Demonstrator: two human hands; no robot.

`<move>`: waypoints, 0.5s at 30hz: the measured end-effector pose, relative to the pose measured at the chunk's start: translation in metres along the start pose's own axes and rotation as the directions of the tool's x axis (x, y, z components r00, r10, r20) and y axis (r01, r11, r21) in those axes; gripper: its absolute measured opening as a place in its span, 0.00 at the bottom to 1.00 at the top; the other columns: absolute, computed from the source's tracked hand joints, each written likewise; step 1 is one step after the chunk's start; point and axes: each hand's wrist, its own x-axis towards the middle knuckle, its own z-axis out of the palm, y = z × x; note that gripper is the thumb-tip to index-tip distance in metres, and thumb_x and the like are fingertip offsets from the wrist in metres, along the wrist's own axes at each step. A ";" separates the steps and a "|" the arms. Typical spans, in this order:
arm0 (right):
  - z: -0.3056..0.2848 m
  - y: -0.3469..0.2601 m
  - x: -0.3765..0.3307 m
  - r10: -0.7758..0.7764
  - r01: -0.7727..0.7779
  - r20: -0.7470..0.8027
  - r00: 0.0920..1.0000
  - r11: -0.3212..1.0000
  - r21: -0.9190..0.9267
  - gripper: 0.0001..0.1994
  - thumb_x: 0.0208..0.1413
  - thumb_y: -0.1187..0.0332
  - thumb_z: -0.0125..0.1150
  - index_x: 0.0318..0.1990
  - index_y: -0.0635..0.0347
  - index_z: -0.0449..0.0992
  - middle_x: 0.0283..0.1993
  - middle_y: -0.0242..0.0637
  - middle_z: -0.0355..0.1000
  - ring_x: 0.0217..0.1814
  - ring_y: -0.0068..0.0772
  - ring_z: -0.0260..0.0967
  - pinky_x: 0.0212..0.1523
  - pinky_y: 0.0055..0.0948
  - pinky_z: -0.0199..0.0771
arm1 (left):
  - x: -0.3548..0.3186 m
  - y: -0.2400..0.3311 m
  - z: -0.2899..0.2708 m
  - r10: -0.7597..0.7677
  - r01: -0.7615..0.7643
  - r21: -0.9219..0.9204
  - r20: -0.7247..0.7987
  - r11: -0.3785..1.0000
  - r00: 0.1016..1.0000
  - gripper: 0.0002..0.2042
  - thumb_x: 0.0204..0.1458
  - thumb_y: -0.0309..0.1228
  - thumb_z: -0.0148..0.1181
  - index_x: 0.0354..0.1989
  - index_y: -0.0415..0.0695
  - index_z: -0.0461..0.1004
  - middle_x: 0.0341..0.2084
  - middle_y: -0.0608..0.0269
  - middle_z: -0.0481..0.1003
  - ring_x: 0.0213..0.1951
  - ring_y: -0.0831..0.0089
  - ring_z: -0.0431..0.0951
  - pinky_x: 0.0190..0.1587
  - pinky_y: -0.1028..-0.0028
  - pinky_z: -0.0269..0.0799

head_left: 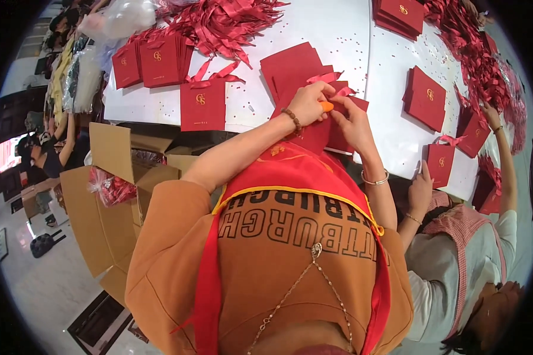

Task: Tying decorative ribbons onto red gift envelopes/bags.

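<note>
My left hand (pixel 309 106), closed in a pinch, meets my right hand (pixel 355 125) over red paper gift bags at the table's near edge. Between their fingertips is the red ribbon (pixel 327 77) of one bag; its exact path through the fingers is partly hidden. An orange cover (pixel 327 106) sits at a fingertip of my left hand. Below the hands, the red gift bag (pixel 309 137) rests against my red apron. Under and beyond it lies a fanned stack of flat red gift bags (pixel 287 64).
Loose red ribbons (pixel 231 26) heap at the back of the white table (pixel 331 23). A finished-looking bag with a bow (pixel 202 106) lies left. An open cardboard box (pixel 100 219) stands at my left. On the right, a co-worker's hand (pixel 420 192) touches another red bag (pixel 440 163).
</note>
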 end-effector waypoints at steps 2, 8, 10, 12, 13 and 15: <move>0.001 0.007 0.001 0.014 -0.014 0.006 1.000 0.998 0.061 0.14 0.48 0.74 0.57 0.45 0.61 0.70 0.22 0.43 0.67 0.20 0.30 0.60 0.26 0.28 0.63 | 0.003 0.000 -0.010 -0.035 0.061 -0.117 0.215 0.991 0.976 0.09 0.45 0.23 0.55 0.36 0.41 0.72 0.22 0.61 0.74 0.25 0.72 0.76 0.28 0.72 0.70; 0.013 0.014 0.000 -0.045 0.057 -0.096 0.994 0.991 0.122 0.14 0.48 0.73 0.57 0.45 0.58 0.70 0.20 0.42 0.65 0.20 0.32 0.60 0.25 0.30 0.62 | 0.006 0.019 -0.024 0.476 -0.449 0.732 0.194 0.512 0.858 0.08 0.43 0.36 0.59 0.30 0.47 0.76 0.27 0.57 0.75 0.31 0.56 0.75 0.31 0.63 0.69; 0.015 0.010 -0.001 -0.035 0.047 -0.128 0.991 0.995 0.088 0.14 0.48 0.73 0.57 0.44 0.58 0.69 0.21 0.43 0.66 0.20 0.34 0.61 0.25 0.30 0.63 | 0.012 0.031 -0.033 0.454 -0.504 0.758 0.308 0.414 0.836 0.10 0.44 0.40 0.58 0.26 0.47 0.77 0.25 0.58 0.73 0.31 0.59 0.74 0.32 0.65 0.68; 0.016 0.000 -0.002 -0.092 0.097 -0.141 0.986 0.995 0.031 0.13 0.48 0.73 0.57 0.42 0.58 0.67 0.23 0.48 0.67 0.24 0.44 0.66 0.26 0.33 0.64 | 0.036 0.029 -0.047 0.141 -0.383 0.660 0.390 0.646 0.910 0.12 0.45 0.40 0.56 0.26 0.44 0.77 0.23 0.59 0.74 0.27 0.63 0.73 0.30 0.68 0.66; 0.017 -0.004 -0.002 -0.125 0.129 -0.143 0.982 0.992 0.013 0.13 0.48 0.72 0.57 0.42 0.58 0.67 0.24 0.49 0.68 0.27 0.48 0.67 0.28 0.36 0.65 | 0.048 0.026 -0.052 0.022 -0.329 0.631 0.443 0.703 0.896 0.12 0.45 0.39 0.56 0.26 0.43 0.77 0.21 0.61 0.74 0.25 0.67 0.73 0.29 0.69 0.66; 0.017 -0.012 -0.001 -0.095 0.094 -0.090 0.991 0.995 -0.021 0.12 0.48 0.72 0.57 0.41 0.59 0.67 0.25 0.49 0.68 0.29 0.50 0.68 0.29 0.38 0.65 | 0.060 0.033 -0.053 -0.074 -0.327 0.582 0.558 0.744 0.826 0.11 0.44 0.37 0.56 0.26 0.41 0.76 0.18 0.64 0.73 0.24 0.72 0.71 0.27 0.72 0.64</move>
